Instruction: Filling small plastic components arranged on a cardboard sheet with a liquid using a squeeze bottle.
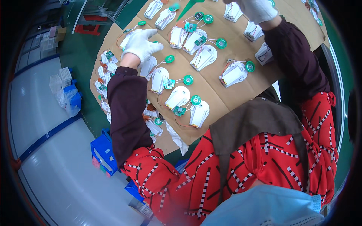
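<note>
Both my hands wear white gloves. My left hand (138, 44) is over the left part of the cardboard sheet (205, 90), its thumb and forefinger apart. Below it lies a white plastic housing (148, 67), partly covered by the hand. My right hand (256, 9) is at the top edge, above the far white housings; its fingertips are cut off or hidden. Several more housings lie in loose rows, such as one white shell (204, 57) near the middle. Thin wires join many of them to small green circuit boards (190, 27) and round green discs (221, 43).
More wired parts (109, 67) lie in a pile under the sheet's left edge. A pointed green object (187, 8) is at the far edge. Blue bins (103, 152) stand at the lower left, and clear plastic boxes (60, 81) stand farther left. A white cloth (176, 138) hangs near me.
</note>
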